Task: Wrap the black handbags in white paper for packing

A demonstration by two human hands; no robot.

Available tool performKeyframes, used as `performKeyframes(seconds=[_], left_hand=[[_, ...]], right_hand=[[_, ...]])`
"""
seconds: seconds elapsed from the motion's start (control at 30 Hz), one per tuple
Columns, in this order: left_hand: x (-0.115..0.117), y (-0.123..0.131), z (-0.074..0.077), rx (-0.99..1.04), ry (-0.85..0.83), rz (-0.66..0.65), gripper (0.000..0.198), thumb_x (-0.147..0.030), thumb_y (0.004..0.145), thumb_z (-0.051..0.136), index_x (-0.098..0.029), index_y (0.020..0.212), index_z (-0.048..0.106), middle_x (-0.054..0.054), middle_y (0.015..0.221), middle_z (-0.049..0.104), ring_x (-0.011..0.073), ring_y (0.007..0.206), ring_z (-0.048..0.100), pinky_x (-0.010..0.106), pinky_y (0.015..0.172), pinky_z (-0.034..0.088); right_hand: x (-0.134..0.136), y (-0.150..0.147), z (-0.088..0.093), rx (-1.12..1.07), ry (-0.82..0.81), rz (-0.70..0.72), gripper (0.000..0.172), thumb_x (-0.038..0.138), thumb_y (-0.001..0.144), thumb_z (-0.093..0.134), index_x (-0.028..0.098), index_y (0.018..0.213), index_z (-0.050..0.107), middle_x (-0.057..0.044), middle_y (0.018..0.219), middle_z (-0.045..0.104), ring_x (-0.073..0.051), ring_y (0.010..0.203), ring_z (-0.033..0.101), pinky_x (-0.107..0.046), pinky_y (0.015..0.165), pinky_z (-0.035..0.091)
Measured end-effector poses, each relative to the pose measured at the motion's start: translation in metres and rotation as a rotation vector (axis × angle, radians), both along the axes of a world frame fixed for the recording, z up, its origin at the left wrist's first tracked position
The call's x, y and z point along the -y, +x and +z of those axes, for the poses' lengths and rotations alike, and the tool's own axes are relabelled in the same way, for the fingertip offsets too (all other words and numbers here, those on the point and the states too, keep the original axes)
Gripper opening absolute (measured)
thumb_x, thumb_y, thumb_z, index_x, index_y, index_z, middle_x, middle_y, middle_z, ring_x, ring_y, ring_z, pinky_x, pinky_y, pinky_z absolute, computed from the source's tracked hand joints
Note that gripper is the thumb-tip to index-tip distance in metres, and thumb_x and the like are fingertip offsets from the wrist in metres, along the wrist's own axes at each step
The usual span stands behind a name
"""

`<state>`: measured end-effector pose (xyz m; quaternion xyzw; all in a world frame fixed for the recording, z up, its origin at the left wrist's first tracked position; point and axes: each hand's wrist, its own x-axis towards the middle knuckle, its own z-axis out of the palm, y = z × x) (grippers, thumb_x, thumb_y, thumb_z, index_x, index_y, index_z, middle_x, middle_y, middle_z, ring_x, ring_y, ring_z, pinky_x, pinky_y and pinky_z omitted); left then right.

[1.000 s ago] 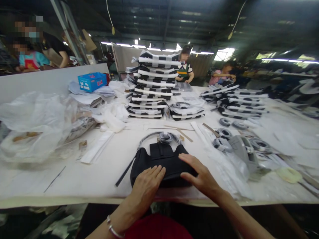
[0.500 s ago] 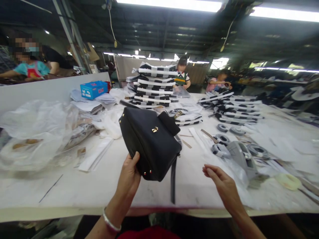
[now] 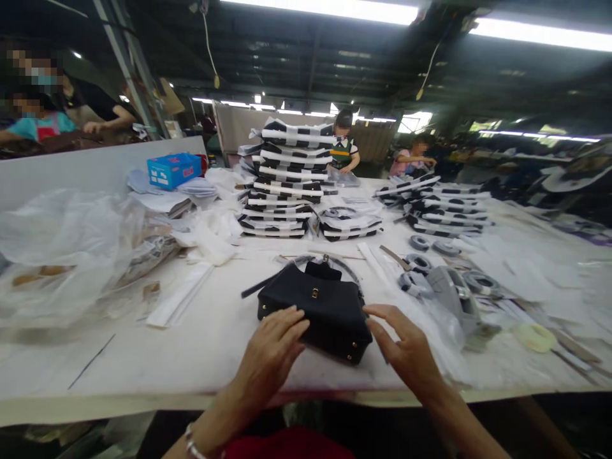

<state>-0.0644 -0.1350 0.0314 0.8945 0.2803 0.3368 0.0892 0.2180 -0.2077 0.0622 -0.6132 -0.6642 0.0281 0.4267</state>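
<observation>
A black handbag (image 3: 306,299) lies on the white table in front of me, its gold clasp facing up and small gold studs along its near base. The flap and a wrapped strap stretch out behind it. My left hand (image 3: 275,341) rests on the bag's near left side with fingers stretched out, not wrapped round it. At the right end, my right hand (image 3: 404,341) is open, thumb and fingers apart, its fingertips at or just beside the bag's edge; I cannot tell if they touch.
Stacks of wrapped black bags (image 3: 289,172) stand behind, with another stack (image 3: 449,207) to the right. A grey tape dispenser (image 3: 449,296) and tape rolls lie right. Plastic sheeting (image 3: 71,236) and a blue box (image 3: 174,170) are left. Co-workers stand beyond the table.
The handbag has gone from being held up, tilted, in my left hand to lying on the table, turned round. My left hand has released its grip; my right hand has moved in to the bag's right end.
</observation>
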Motion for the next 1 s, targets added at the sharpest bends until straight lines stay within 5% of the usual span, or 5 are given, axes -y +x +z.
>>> performKeyframes(seconds=[0.27,0.4,0.53,0.73,1.0], left_hand=[[-0.059,0.019,-0.005,-0.47,-0.005,0.063,0.046,-0.015,0.078,0.076,-0.018,0.122,0.06,0.011,0.117,0.069,0.0281,0.108,0.064,0.043,0.094,0.048],[-0.048,0.018,-0.004,-0.518,0.004,0.037,0.007,-0.015,0.088,0.064,-0.018,0.094,0.065,0.005,0.087,0.068,0.0225,0.084,0.064,0.035,0.076,0.047],[-0.017,0.014,-0.002,-0.508,0.065,-0.008,0.007,-0.014,0.089,0.06,-0.019,0.085,0.061,0.004,0.08,0.066,0.022,0.079,0.062,0.033,0.071,0.046],[-0.023,-0.007,-0.013,-0.447,0.093,0.023,0.061,-0.022,0.076,0.074,-0.019,0.133,0.053,0.015,0.137,0.058,0.0355,0.126,0.054,0.053,0.107,0.041],[-0.037,-0.014,-0.064,-0.401,0.164,0.129,0.056,-0.005,0.088,0.039,-0.022,0.139,0.054,0.014,0.131,0.064,0.029,0.113,0.066,0.043,0.094,0.056]], right_hand=[[-0.035,-0.039,-0.034,0.365,-0.171,0.173,0.062,0.022,0.072,0.079,0.02,0.131,0.06,-0.015,0.13,0.064,-0.034,0.12,0.059,-0.056,0.105,0.045],[-0.035,-0.045,-0.039,0.424,-0.231,0.206,0.057,0.014,0.072,0.077,0.019,0.126,0.063,-0.016,0.122,0.069,-0.034,0.11,0.065,-0.054,0.098,0.049],[-0.024,-0.033,-0.039,0.438,-0.256,0.318,0.054,0.01,0.073,0.073,0.021,0.125,0.064,-0.011,0.122,0.07,-0.03,0.113,0.065,-0.049,0.102,0.047],[-0.017,-0.014,-0.037,0.462,-0.268,0.309,0.068,0.01,0.073,0.069,0.021,0.138,0.053,-0.012,0.139,0.058,-0.03,0.133,0.051,-0.055,0.115,0.033],[-0.017,-0.02,-0.086,0.436,-0.088,0.193,0.051,0.003,0.086,0.043,0.02,0.13,0.063,-0.01,0.125,0.068,-0.025,0.117,0.064,-0.044,0.101,0.053]])
